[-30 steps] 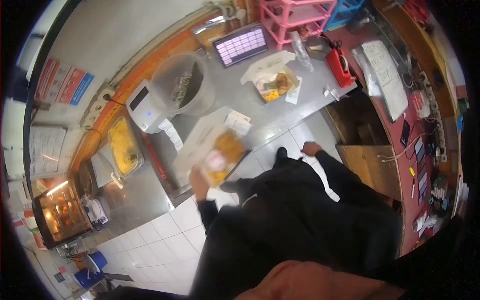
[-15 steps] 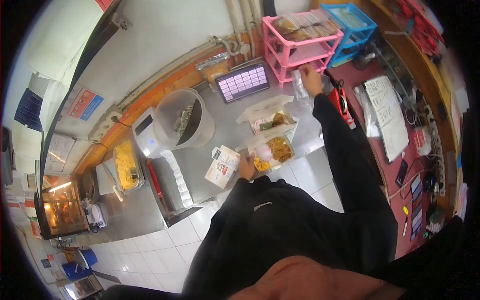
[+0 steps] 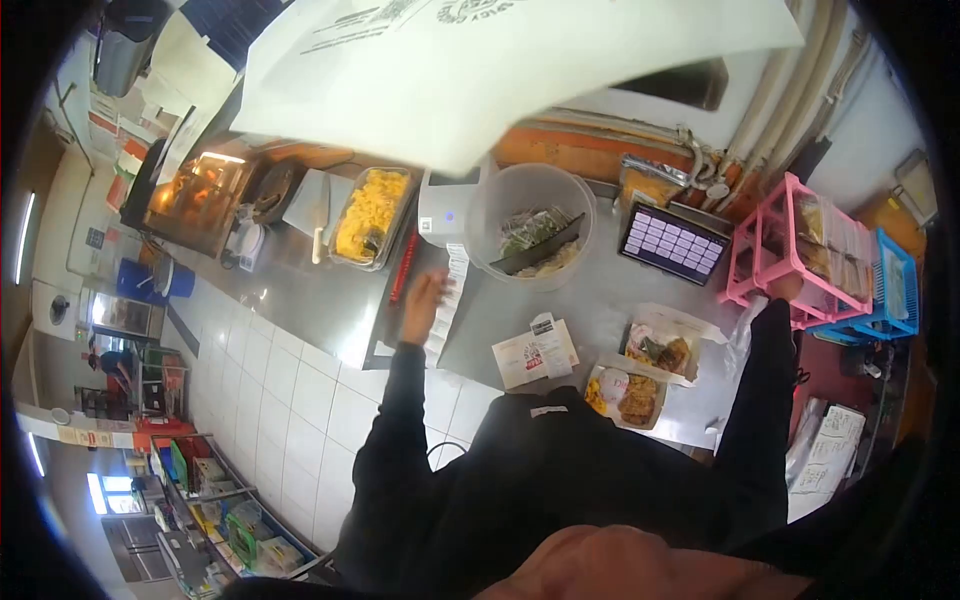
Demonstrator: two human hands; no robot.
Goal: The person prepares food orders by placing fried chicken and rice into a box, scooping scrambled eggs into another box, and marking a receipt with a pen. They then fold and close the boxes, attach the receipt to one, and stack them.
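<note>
My left hand (image 3: pixel 425 308) is over the left part of the steel counter, fingers stretched out, holding nothing I can see. Beside it hang a long strip of printed labels (image 3: pixel 450 300) and a red stick-like thing (image 3: pixel 403 268). My right hand (image 3: pixel 786 287) is at the lower part of the pink tiered rack (image 3: pixel 790 240); its fingers are hidden. A clear plastic bag (image 3: pixel 743 330) lies just beside that wrist. Two open food boxes stand in front of me: one with fried chicken (image 3: pixel 640 402), rice and yellow food, the other holding more food (image 3: pixel 660 350). A printed card box lid (image 3: pixel 535 355) lies left of them.
A clear tub (image 3: pixel 530 225) with packets stands beside a white label printer (image 3: pixel 445 212). Behind are a tablet (image 3: pixel 675 243) and a blue rack (image 3: pixel 890 290). A tray of yellow food (image 3: pixel 372 215) is further left. Paper (image 3: pixel 480 80) hangs across the top.
My view has swung left. My left hand has left the food box and moved left to the label strip. My right hand has moved from the plastic bag to the pink rack.
</note>
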